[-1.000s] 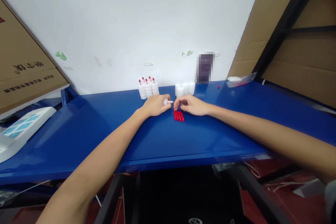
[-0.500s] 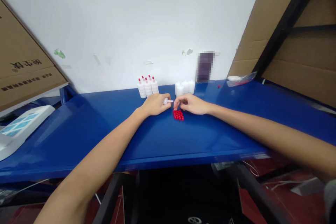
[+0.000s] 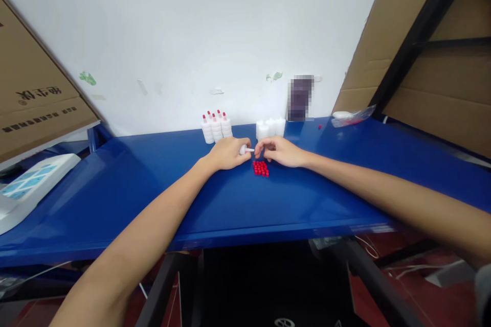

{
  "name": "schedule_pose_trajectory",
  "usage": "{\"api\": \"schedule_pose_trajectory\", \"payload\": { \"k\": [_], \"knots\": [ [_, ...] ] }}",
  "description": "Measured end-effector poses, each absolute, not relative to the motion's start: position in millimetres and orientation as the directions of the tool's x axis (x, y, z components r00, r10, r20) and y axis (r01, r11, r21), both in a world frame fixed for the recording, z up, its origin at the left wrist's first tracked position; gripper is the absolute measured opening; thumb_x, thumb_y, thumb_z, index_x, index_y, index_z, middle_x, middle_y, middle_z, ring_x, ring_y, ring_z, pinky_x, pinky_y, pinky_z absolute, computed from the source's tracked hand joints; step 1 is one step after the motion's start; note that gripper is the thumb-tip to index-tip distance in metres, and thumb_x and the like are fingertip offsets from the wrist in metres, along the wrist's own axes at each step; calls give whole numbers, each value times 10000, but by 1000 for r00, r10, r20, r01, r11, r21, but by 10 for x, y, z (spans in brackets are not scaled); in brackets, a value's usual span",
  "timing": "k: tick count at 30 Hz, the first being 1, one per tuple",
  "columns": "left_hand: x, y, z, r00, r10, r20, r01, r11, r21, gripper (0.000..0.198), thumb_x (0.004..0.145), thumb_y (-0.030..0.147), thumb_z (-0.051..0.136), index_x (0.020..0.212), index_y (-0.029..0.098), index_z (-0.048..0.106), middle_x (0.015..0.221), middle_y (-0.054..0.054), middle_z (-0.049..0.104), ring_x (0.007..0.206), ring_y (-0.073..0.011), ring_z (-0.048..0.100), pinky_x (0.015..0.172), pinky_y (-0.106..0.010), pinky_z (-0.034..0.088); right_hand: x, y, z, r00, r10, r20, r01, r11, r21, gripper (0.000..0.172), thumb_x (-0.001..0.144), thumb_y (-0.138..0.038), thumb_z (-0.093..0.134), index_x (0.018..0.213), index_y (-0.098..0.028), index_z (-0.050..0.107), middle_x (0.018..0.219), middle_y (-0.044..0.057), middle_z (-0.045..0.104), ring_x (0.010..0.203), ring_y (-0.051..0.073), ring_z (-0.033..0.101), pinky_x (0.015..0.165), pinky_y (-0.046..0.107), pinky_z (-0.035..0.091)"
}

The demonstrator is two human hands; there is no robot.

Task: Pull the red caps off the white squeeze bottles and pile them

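My left hand [image 3: 230,153] is closed around a small white squeeze bottle [image 3: 243,149], held on its side. The bottle's thin bare nozzle points right, toward my other hand; its body is mostly hidden by my fingers. My right hand [image 3: 282,152] hovers just right of the nozzle tip, fingers bent and thumb apart, with nothing visible between them. Below the fingertips lies a tight cluster of small red caps [image 3: 261,168]. Behind my left hand stand several white bottles with red-tipped nozzles [image 3: 217,127]. Several white bottles without red tips [image 3: 270,126] stand behind my right hand.
The blue table [image 3: 238,209] meets a white wall. A dark pixelated patch [image 3: 300,98] covers something by the wall. One stray red cap [image 3: 319,126] and a clear plastic bag [image 3: 355,116] lie at back right. A white device [image 3: 38,186] sits left; cardboard [image 3: 38,87] flanks the table.
My right fingertips have lifted slightly away from the red caps, up toward the nozzle. My left hand and its bottle have shifted a touch to the right.
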State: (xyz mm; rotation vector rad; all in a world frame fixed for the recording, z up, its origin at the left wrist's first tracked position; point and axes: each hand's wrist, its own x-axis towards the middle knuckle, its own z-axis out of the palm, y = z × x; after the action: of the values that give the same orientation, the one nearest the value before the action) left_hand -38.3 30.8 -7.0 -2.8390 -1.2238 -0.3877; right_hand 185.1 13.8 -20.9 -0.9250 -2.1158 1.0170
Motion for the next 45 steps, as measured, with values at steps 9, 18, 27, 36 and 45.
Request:
{"api": "schedule_pose_trajectory", "payload": {
  "k": [9, 18, 27, 36, 45],
  "knots": [
    [-306, 245, -99, 626, 738, 254, 756, -654, 36, 387, 916, 471, 482, 1090, 204, 703, 915, -101, 751, 856, -292, 700, 657, -319, 458, 1818, 102, -217, -536, 806, 251, 331, 474, -816, 264, 853, -440, 667, 848, -176, 647, 707, 0, 639, 604, 122, 546, 579, 260, 432],
    [-371, 299, -36, 716, 661, 224, 640, -750, 166, 474, 957, 605, 477, 1132, 203, 657, 890, -63, 736, 784, -235, 676, 668, -303, 442, 1872, 78, -83, -393, 774, 497, 552, 631, -545, 186, 892, -289, 502, 737, -199, 547, 644, -22, 529, 628, 140, 469, 616, 284, 321],
    [-406, 310, -20, 736, 654, 174, 640, -756, 134, 286, 797, 295, 552, 1007, 204, 723, 850, -48, 742, 716, -206, 651, 642, -305, 431, 2216, 256, 50, -168, 860, 481, 799, 404, -444, 343, 819, -191, 524, 501, -220, 398, 499, -8, 403, 539, 135, 386, 592, 333, 266],
    [-441, 245, 166, 786, 617, 28, 563, -734, 379, 210, 795, 300, 577, 913, 207, 722, 873, -15, 739, 771, -166, 643, 734, -295, 469, 2311, 400, -85, -228, 881, 416, 813, 407, -416, 236, 867, -255, 557, 651, -201, 636, 706, 81, 688, 653, 202, 588, 671, 351, 383],
    [-415, 229, 156, 798, 602, -4, 536, -707, 462, 222, 850, 378, 634, 903, 188, 735, 805, -8, 702, 694, -139, 577, 687, -290, 416, 2328, 403, -71, -224, 907, 358, 873, 350, -339, 294, 887, -284, 514, 623, -200, 611, 663, 65, 646, 663, 198, 583, 661, 333, 356]
  ]
}}
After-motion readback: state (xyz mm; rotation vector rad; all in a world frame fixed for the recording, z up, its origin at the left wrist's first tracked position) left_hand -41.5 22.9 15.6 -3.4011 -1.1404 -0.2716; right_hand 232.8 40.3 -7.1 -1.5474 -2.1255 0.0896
